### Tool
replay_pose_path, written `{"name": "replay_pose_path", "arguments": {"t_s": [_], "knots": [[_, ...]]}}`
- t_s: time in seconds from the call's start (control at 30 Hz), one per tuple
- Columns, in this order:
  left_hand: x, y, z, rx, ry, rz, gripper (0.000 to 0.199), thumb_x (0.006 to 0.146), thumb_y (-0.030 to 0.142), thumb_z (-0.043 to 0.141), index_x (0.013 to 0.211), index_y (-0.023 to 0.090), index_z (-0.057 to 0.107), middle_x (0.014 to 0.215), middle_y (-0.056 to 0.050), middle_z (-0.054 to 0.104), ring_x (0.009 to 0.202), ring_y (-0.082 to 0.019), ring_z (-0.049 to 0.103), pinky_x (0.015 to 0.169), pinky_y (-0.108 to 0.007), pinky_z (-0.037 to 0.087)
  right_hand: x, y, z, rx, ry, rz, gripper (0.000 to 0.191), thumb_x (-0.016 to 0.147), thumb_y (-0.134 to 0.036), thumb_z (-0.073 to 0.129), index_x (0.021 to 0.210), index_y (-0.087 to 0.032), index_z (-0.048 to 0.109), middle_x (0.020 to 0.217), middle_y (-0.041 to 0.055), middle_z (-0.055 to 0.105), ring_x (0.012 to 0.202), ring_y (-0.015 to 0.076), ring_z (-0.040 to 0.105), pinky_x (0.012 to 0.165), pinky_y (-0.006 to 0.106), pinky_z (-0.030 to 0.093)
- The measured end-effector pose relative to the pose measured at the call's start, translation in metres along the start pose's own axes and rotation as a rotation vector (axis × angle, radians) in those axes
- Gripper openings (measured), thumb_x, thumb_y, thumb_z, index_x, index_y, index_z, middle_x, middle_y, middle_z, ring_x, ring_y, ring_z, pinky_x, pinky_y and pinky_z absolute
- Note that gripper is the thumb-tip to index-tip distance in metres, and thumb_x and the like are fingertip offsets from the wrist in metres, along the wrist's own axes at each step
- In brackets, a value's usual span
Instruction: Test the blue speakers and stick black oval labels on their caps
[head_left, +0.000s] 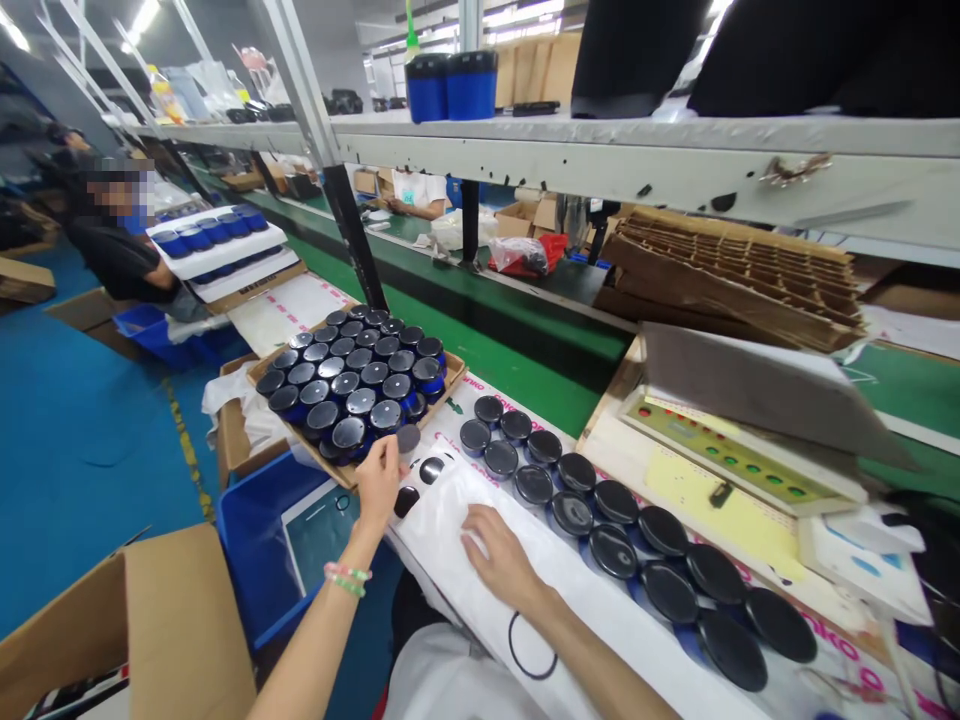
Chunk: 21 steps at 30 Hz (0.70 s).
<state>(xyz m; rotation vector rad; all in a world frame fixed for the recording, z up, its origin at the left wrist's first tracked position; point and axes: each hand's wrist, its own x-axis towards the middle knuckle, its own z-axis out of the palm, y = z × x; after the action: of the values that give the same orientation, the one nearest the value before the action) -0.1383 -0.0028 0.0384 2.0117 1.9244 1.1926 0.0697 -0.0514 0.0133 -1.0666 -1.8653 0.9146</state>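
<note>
My left hand (381, 482) pinches a small dark disc (407, 438) beside the front corner of a cardboard tray (454, 378). Many blue jars with glossy black tops (361, 401) fill that tray. My right hand (495, 555), its fingers apart and slightly curled, is over a white sheet (450, 515) and holds nothing. Black discs (433, 470) lie near the sheet's far end, between my hands. A thin black ring (532, 645) rests on the sheet under my right forearm. Two rows of black-topped jars (615, 550) stand to the right of the sheet.
Below left are a blue bin (255, 540) and an open cardboard box (180, 620). A control panel (720, 455) stands at the right. A green conveyor (525, 345) runs behind, under a shelf (600, 150). Another person (112, 240) sits at the far left near stacked white trays (217, 245).
</note>
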Motion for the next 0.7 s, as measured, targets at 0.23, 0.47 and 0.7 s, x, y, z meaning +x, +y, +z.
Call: {"name": "replay_pose_path", "arguments": {"t_s": [0.23, 0.47, 0.7], "knots": [[-0.022, 0.052, 0.012, -0.186, -0.039, 0.236, 0.019, 0.092, 0.033, 0.046, 0.092, 0.022, 0.061, 0.102, -0.006, 0.068, 0.097, -0.018, 0.065, 0.086, -0.033, 0.055, 0.052, -0.018, -0.047, 0.187, 0.109, 0.335, 0.031, 0.093, -0.042, 0.048, 0.089, -0.013, 0.060, 0.074, -0.0005, 0.062, 0.065, 0.0109, 0.060, 0.059, 0.026, 0.051], [-0.018, 0.063, 0.038, -0.243, -0.194, 0.348, 0.014, 0.091, 0.028, 0.049, 0.095, 0.021, 0.061, 0.113, -0.008, 0.061, 0.097, -0.017, 0.064, 0.086, -0.033, 0.056, 0.058, -0.014, -0.082, 0.121, 0.137, 0.450, 0.024, 0.082, -0.038, 0.064, 0.080, -0.014, 0.063, 0.069, -0.0020, 0.064, 0.064, 0.0121, 0.060, 0.065, 0.029, 0.049], [0.001, 0.064, 0.062, -0.136, -0.253, 0.186, 0.053, 0.074, 0.032, 0.072, 0.121, 0.022, 0.050, 0.137, -0.015, 0.037, 0.129, -0.032, 0.037, 0.104, -0.053, 0.037, 0.059, 0.018, -0.112, 0.020, 0.265, 0.479, 0.023, 0.089, -0.037, 0.056, 0.086, -0.014, 0.060, 0.080, -0.0001, 0.063, 0.074, 0.0134, 0.061, 0.073, 0.033, 0.049]]}}
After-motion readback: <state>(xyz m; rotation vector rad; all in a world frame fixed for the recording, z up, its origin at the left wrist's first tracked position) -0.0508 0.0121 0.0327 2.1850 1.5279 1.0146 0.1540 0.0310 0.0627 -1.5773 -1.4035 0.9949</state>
